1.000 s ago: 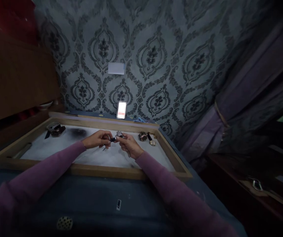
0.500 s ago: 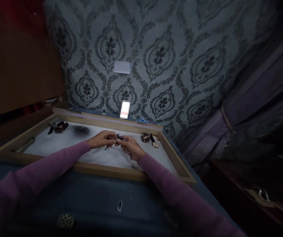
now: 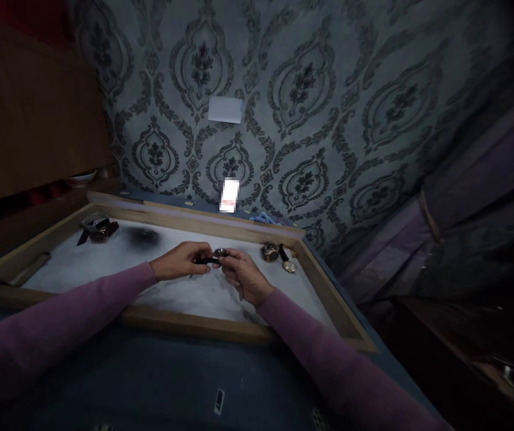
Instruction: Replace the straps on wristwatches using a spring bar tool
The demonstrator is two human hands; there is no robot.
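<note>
The left hand (image 3: 185, 261) pinches a dark strap (image 3: 206, 261), and the right hand (image 3: 246, 276) grips the round watch (image 3: 221, 253) beside it, the two nearly touching. They are above the white lining of a wooden tray (image 3: 234, 327) on the blue-covered worktop (image 3: 149, 383). Inside the tray, a brown watch (image 3: 100, 233) lies near the far left corner; a bulky watch (image 3: 270, 252) and a gold-faced watch (image 3: 289, 267) lie to the right of the hands.
</note>
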